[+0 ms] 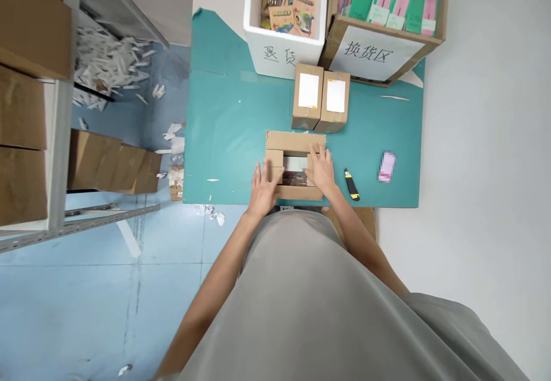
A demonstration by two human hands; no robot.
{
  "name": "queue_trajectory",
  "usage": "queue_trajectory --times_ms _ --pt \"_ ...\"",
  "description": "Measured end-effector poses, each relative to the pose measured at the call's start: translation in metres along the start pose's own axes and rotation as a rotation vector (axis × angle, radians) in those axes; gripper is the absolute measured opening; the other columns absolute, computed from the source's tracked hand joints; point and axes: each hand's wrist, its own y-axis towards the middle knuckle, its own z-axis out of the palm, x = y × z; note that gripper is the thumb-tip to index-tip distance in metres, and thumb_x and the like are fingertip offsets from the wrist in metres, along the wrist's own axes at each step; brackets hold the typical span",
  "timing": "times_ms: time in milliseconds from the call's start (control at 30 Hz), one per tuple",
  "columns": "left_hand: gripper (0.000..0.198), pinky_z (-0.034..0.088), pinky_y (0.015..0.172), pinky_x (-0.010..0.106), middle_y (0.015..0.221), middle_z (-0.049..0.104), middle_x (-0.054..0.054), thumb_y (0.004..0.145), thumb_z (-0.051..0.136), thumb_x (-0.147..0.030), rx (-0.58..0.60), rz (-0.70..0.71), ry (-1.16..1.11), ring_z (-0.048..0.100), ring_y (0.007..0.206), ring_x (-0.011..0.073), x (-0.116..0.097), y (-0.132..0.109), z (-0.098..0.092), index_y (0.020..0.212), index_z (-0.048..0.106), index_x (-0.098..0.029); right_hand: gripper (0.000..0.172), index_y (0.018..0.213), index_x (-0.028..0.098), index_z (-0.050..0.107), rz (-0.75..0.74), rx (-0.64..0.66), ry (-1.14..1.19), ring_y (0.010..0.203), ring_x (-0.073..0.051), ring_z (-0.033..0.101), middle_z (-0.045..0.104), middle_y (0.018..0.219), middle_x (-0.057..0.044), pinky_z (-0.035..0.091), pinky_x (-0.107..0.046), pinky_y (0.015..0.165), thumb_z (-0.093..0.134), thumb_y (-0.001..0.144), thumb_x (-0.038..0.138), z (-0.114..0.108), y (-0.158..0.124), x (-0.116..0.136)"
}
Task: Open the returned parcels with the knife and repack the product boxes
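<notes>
In front of me on the green-topped table (228, 134) lies a small cardboard box (297, 140), its top flaps spread apart. Inside it show a pale green item (295, 164) and something dark and shiny (294, 180). My left hand (263, 190) rests with spread fingers on the box's left flap. On the right flap lies my right hand (321, 168), fingers stretched out over the cardboard. A yellow and black box cutter (352, 185) lies to the right of that hand, apart from it.
Two taped cardboard boxes with white labels, a left one (306, 114) and a right one (333, 118), stand behind. Farther back are a white bin (275, 62) with printed packets and a large carton (383, 54) of green packages. A blurred pink item (387, 167) lies right. Shelving (60, 140) stands left.
</notes>
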Motion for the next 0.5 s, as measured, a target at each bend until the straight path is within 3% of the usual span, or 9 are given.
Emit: queue_trajectory --times_ms 100,200,367,500 --pt "0.087 0.003 0.143 0.079 0.196 0.010 0.014 0.081 0.087 -0.008 0.089 0.104 0.148 -0.003 0.182 0.0469 -0.012 0.018 -0.006 0.163 0.067 -0.027 0.071 0.174 0.017 0.053 -0.014 -0.004 -0.054 0.169 -0.045 0.039 0.035 0.187 -0.023 0.043 -0.070 0.134 0.065 0.104 0.021 -0.002 -0.011 0.009" --pt "0.072 0.001 0.144 0.076 0.196 0.012 0.016 0.082 0.088 -0.009 0.110 0.131 0.207 0.002 0.182 0.0465 -0.021 0.023 -0.021 0.152 0.074 -0.022 0.057 0.165 0.018 0.064 -0.063 -0.039 -0.035 0.167 -0.039 0.044 0.045 0.181 -0.022 0.044 -0.063 0.135 0.050 0.110 0.022 -0.015 -0.027 0.000" --pt "0.068 0.012 0.145 0.073 0.195 0.010 0.022 0.097 0.084 -0.030 -0.027 0.105 0.189 -0.001 0.181 0.0480 -0.017 0.004 -0.050 0.160 0.065 -0.013 0.056 0.164 0.018 0.062 -0.013 -0.152 -0.016 0.161 -0.039 0.048 0.051 0.176 -0.023 0.045 -0.066 0.132 0.045 0.112 0.029 -0.036 -0.054 -0.040" --pt "0.073 0.018 0.142 0.077 0.191 0.020 0.031 0.105 0.068 -0.037 -0.076 -0.016 0.181 0.006 0.180 0.0526 -0.003 -0.005 -0.055 0.169 0.052 -0.004 0.051 0.155 0.016 0.068 0.083 -0.210 -0.099 0.151 -0.042 0.052 0.057 0.163 -0.025 0.049 -0.065 0.127 0.054 0.108 0.028 -0.034 -0.068 -0.056"
